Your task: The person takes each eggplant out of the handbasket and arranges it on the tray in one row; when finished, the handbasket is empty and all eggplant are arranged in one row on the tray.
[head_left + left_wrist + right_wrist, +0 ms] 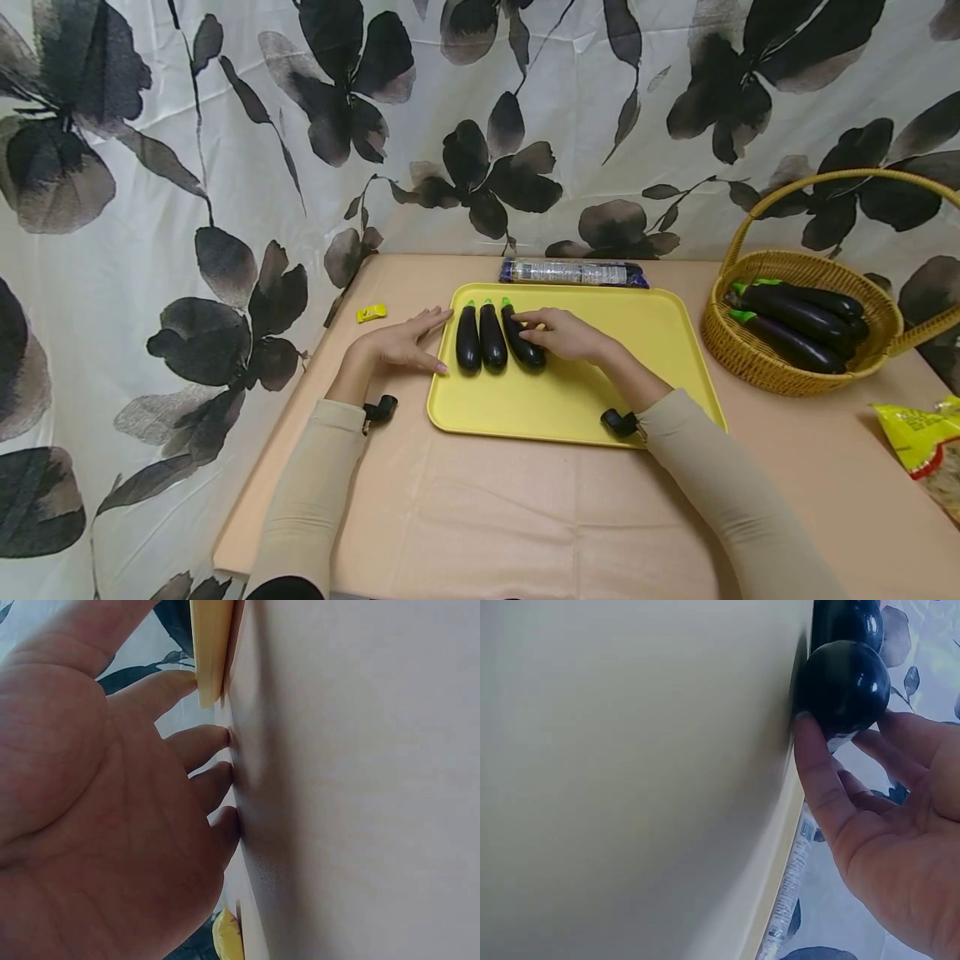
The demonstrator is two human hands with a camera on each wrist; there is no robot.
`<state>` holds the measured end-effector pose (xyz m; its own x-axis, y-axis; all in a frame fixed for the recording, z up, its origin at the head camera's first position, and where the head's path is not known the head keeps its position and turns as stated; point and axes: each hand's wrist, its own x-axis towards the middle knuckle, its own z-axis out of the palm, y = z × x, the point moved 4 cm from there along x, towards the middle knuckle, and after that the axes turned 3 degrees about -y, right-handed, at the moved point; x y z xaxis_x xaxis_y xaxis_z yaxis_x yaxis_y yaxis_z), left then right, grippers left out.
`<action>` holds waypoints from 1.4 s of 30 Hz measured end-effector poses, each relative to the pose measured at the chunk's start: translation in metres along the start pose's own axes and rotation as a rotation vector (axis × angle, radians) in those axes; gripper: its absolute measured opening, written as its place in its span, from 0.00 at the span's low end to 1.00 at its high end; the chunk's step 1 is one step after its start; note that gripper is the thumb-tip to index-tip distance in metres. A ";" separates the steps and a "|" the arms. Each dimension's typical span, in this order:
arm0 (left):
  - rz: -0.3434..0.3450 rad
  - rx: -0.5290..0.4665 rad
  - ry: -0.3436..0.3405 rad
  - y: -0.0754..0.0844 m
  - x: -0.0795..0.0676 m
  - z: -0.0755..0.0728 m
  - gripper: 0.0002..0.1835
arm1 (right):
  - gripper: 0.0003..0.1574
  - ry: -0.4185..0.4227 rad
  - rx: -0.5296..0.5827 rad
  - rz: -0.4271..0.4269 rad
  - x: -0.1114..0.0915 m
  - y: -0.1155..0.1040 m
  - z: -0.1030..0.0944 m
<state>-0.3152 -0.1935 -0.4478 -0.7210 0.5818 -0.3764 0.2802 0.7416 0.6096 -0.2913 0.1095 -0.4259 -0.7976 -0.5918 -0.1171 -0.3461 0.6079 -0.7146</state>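
Observation:
On the yellow tray three dark eggplants lie side by side near its left end: the left eggplant, the middle eggplant and the slightly slanted right eggplant. My right hand holds that right eggplant from its right side. In the right wrist view, fingers touch the rounded end of the eggplant; its far side is hidden. My left hand is spread at the tray's left edge. A fingertip touches the tray rim in the left wrist view, and the other fingertips rest on the table.
A wicker basket with several eggplants stands right of the tray. Behind the tray lies a long clear-and-blue package. A small yellow packet lies at left, a yellow bag at far right. Floral cloth hangs behind the table.

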 end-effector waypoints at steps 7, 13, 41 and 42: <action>0.001 -0.008 0.000 0.000 0.001 0.000 0.68 | 0.30 0.008 0.014 0.009 0.001 -0.002 0.002; 0.005 -0.007 0.002 0.001 0.000 0.001 0.68 | 0.30 0.007 0.035 0.015 0.000 -0.005 0.003; 0.010 0.001 0.003 -0.001 0.000 0.001 0.68 | 0.35 0.009 0.024 0.039 0.000 -0.007 0.005; 0.010 0.001 0.004 -0.002 0.001 0.001 0.68 | 0.35 0.006 0.033 0.042 0.000 -0.007 0.005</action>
<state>-0.3155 -0.1940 -0.4497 -0.7209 0.5877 -0.3674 0.2880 0.7362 0.6125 -0.2860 0.1029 -0.4244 -0.8140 -0.5628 -0.1433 -0.2957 0.6141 -0.7317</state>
